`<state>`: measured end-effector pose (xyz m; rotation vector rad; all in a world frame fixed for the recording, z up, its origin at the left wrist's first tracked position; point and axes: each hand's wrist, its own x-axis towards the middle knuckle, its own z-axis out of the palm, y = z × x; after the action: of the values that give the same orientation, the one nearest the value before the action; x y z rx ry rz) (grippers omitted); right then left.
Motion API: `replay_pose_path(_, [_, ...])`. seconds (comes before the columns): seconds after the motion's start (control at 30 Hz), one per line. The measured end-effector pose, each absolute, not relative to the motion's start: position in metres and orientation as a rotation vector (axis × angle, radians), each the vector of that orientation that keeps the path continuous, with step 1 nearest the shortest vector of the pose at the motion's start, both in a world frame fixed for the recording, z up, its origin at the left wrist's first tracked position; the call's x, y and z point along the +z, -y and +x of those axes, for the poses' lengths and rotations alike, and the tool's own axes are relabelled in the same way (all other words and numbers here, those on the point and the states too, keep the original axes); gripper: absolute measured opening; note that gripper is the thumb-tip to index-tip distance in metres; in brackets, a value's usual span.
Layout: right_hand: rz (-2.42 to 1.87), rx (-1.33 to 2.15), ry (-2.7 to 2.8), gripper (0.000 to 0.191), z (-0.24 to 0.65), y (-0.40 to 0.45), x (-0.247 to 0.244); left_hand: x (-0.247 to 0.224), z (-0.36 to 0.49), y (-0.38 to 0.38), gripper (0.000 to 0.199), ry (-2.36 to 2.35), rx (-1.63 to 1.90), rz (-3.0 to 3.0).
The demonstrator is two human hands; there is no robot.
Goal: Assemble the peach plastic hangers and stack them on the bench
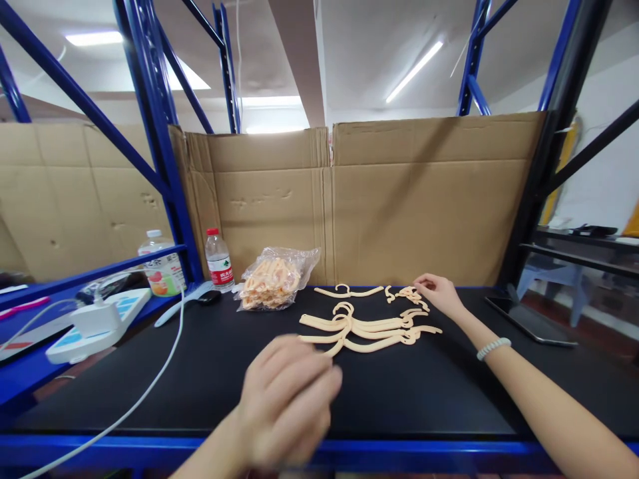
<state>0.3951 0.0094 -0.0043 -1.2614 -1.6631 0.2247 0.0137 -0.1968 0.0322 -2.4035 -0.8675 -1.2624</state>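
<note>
Several cream-coloured hangers [377,344] lie in overlapping rows on the black tabletop, with one more hanger [349,293] behind them. A small heap of cream pieces [408,293] is at the back right. My right hand [439,293] reaches to this heap, fingertips pinched at its right edge; what they hold is too small to make out. Blurred by motion, my left hand [289,399] is in front of the hangers, fingers curled near the left end of the nearest one. Whether it holds anything is hidden.
A clear plastic bag [272,278] of cream pieces stands at the back, beside a red-capped bottle [218,261]. Left are a power strip [100,322], a white cable and a larger bottle [162,265]. A phone [529,320] lies right. Cardboard [429,206] walls the back.
</note>
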Motion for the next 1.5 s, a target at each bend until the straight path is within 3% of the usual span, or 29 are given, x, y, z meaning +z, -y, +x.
replay_pose_path(0.13, [-1.295,0.099,1.599,0.027,0.398,-0.01,-0.005,0.04,0.013,0.131,0.035,0.832,-0.751,-2.782])
replay_pose_path(0.23, [-1.304,0.029,1.571,0.026,0.402,-0.011,-0.005,0.025,0.002,0.102,0.056,0.92,-0.496,-2.849])
replay_pose_path(0.33, [-1.308,-0.024,1.55,0.025,0.406,-0.011,-0.004,0.009,-0.007,0.091,0.062,0.952,-0.383,-2.825])
replay_pose_path(0.8, [-1.316,-0.107,1.548,0.025,0.415,-0.014,-0.005,0.003,-0.008,0.086,0.021,0.888,-0.738,-2.783])
replay_pose_path(1.5, [-1.382,-0.114,1.631,0.023,0.413,-0.019,-0.017,-0.008,0.006,0.096,0.012,0.966,-1.009,-2.765])
